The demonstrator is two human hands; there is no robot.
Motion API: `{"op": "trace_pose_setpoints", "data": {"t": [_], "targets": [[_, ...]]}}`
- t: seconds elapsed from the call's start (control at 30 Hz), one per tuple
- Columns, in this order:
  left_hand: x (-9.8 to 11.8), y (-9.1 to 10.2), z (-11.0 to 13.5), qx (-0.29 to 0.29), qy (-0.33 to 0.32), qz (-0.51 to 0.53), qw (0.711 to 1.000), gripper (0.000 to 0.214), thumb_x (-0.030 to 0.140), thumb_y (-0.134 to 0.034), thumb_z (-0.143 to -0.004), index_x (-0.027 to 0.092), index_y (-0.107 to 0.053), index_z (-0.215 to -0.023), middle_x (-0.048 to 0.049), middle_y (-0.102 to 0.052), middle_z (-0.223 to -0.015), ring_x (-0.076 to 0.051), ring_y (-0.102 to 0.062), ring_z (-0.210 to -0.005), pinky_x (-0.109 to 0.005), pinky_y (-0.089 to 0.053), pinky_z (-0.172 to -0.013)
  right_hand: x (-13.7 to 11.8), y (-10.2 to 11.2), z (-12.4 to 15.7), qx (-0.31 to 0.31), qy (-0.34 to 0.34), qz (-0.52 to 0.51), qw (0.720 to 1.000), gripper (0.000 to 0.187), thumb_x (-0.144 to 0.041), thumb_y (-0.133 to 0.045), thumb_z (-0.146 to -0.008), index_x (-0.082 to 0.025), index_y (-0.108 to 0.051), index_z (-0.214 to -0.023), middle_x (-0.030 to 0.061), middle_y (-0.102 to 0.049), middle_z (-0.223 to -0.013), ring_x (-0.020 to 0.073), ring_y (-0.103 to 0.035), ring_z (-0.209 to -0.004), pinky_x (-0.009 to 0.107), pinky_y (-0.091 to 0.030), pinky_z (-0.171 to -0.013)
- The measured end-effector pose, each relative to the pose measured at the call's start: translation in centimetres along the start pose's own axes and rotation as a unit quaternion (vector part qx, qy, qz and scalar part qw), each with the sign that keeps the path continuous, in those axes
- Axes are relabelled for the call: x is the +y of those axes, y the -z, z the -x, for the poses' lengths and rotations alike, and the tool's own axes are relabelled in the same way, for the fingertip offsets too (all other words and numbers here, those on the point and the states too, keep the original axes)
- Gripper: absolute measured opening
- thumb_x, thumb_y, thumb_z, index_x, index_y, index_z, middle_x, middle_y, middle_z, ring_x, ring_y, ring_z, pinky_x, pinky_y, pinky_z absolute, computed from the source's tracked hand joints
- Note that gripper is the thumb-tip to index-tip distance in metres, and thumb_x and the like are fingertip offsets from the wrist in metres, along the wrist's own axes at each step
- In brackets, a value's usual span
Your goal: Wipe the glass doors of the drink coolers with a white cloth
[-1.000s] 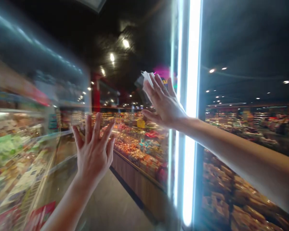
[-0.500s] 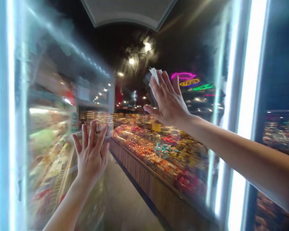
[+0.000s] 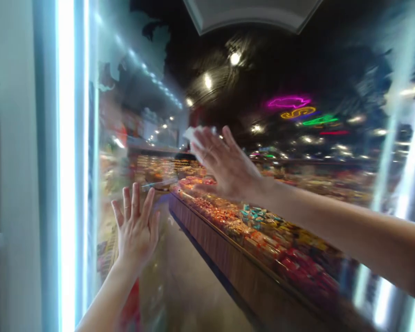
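Observation:
A glass pane [image 3: 332, 60] fills the view ahead of me, with reflections and smeary streaks on it. My right hand [image 3: 226, 168], blurred by motion, lies flat against the pane with a crumpled white tissue [image 3: 192, 133] under its fingertips. Most of the tissue is hidden behind the fingers. Lower and to the left, my left hand [image 3: 136, 233] has its fingers spread, palm toward the glass, with nothing in it. It appears to rest on the pane, though the contact itself is hidden.
Bright vertical light tubes [image 3: 66, 166] run along the left frame, and more stand at the right. Beyond the glass, a long wood-sided counter [image 3: 214, 249] holds heaps of wrapped goods beside a floor aisle [image 3: 183, 272]. Neon shapes [image 3: 297, 110] glow at upper right.
My right hand has swept left and down across the glass with the tissue. My view has turned left, so the scene shifts right. The left hand stays spread in nearly the same place.

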State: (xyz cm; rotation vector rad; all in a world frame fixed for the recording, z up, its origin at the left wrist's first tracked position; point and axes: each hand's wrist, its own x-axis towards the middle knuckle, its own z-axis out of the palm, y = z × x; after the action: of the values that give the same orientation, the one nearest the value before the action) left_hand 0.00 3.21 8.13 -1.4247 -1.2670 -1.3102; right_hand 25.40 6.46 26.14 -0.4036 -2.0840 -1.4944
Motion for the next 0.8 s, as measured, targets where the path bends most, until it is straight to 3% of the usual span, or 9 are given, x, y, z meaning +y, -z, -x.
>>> {"op": "trace_pose_setpoints", "data": {"t": [0.13,0.2,0.3,0.37,0.5,0.57,0.63,0.73,0.8], "targets": [[-1.2,0.4,1.1,-0.004,0.001,-0.009,1.0,0.073,0.027,-0.048,-0.101,0.034,-0.012,-0.164,-0.0039,-0.007,-0.174,-0.032,-0.003,-0.161,-0.063,-0.007,-0.13,-3.6,-1.0,-0.4,-0.041,0.131,-0.015,0.99,0.096,-0.08,-0.038,-0.094,-0.015,-0.024,-0.163,0.0075,-0.014,-0.173,0.0258,-0.01,-0.161,0.053,-0.003,-0.132],[-1.6,0.6,1.3,-0.003,-0.003,-0.009,1.0,0.074,0.027,-0.048,-0.101,0.033,-0.011,-0.164,-0.0039,-0.007,-0.174,-0.032,-0.003,-0.161,-0.062,-0.009,-0.131,-2.3,-0.6,-2.6,-0.034,0.096,-0.007,0.995,0.093,-0.075,-0.037,-0.097,-0.012,-0.02,-0.163,0.0108,-0.014,-0.173,0.0283,-0.011,-0.161,0.057,-0.002,-0.131],[-2.0,0.9,1.5,-0.001,-0.002,-0.014,1.0,0.074,0.027,-0.049,-0.101,0.032,-0.011,-0.165,-0.0056,-0.007,-0.174,-0.032,-0.003,-0.161,-0.063,-0.008,-0.13,0.2,0.1,-6.5,0.004,-0.022,0.01,1.0,0.094,-0.071,-0.032,-0.101,-0.001,-0.015,-0.161,0.0205,-0.013,-0.172,0.0369,-0.011,-0.16,0.068,-0.002,-0.126],[-2.3,1.0,1.7,-0.004,0.007,-0.016,1.0,0.074,0.028,-0.048,-0.101,0.031,-0.01,-0.165,-0.0065,-0.008,-0.174,-0.032,-0.003,-0.161,-0.064,-0.006,-0.13,-0.8,-0.2,-7.4,0.018,-0.026,0.013,0.999,0.098,-0.074,-0.033,-0.099,0.0,-0.015,-0.161,0.0223,-0.013,-0.172,0.0386,-0.01,-0.16,0.068,-0.003,-0.126],[-3.2,1.2,2.4,-0.009,0.026,-0.013,1.0,0.074,0.029,-0.048,-0.102,0.032,-0.01,-0.165,-0.0066,-0.007,-0.174,-0.03,-0.001,-0.162,-0.063,-0.007,-0.13,-7.1,-2.0,-5.0,-0.022,0.138,0.009,0.99,0.097,-0.081,-0.033,-0.094,-0.011,-0.032,-0.16,0.0129,-0.017,-0.173,0.0302,-0.012,-0.161,0.056,-0.006,-0.131],[-3.4,1.3,2.7,-0.011,0.03,-0.011,0.999,0.074,0.028,-0.048,-0.101,0.032,-0.01,-0.165,-0.0071,-0.006,-0.174,-0.03,-0.001,-0.162,-0.062,-0.007,-0.131,-7.9,-2.3,-4.3,-0.032,0.177,0.011,0.984,0.091,-0.078,-0.029,-0.096,-0.014,-0.033,-0.16,0.0103,-0.017,-0.173,0.0274,-0.013,-0.161,0.053,-0.006,-0.132],[-3.5,1.4,3.0,-0.012,0.033,-0.012,0.999,0.073,0.029,-0.047,-0.102,0.031,-0.01,-0.165,-0.0072,-0.006,-0.174,-0.029,0.0,-0.162,-0.061,-0.005,-0.131,-5.7,-1.8,-4.9,-0.015,0.134,0.011,0.991,0.09,-0.076,-0.025,-0.098,-0.012,-0.026,-0.162,0.0116,-0.016,-0.173,0.0277,-0.013,-0.161,0.056,-0.005,-0.131],[-3.1,1.6,2.9,-0.013,0.04,-0.014,0.999,0.074,0.03,-0.047,-0.102,0.031,-0.008,-0.165,-0.0072,-0.006,-0.174,-0.029,0.001,-0.162,-0.062,-0.003,-0.131,-0.8,-0.3,-6.5,0.016,-0.017,0.011,1.0,0.097,-0.077,-0.016,-0.098,-0.004,-0.016,-0.163,0.0197,-0.014,-0.172,0.0352,-0.012,-0.16,0.067,-0.004,-0.127],[-2.5,1.6,2.7,-0.014,0.041,-0.011,0.999,0.075,0.03,-0.047,-0.102,0.031,-0.007,-0.165,-0.007,-0.005,-0.175,-0.03,0.002,-0.162,-0.063,-0.003,-0.13,-0.3,0.2,-5.7,0.015,-0.059,0.016,0.998,0.102,-0.079,-0.015,-0.096,-0.001,-0.015,-0.162,0.0218,-0.011,-0.172,0.0383,-0.009,-0.16,0.069,-0.003,-0.126]]}}
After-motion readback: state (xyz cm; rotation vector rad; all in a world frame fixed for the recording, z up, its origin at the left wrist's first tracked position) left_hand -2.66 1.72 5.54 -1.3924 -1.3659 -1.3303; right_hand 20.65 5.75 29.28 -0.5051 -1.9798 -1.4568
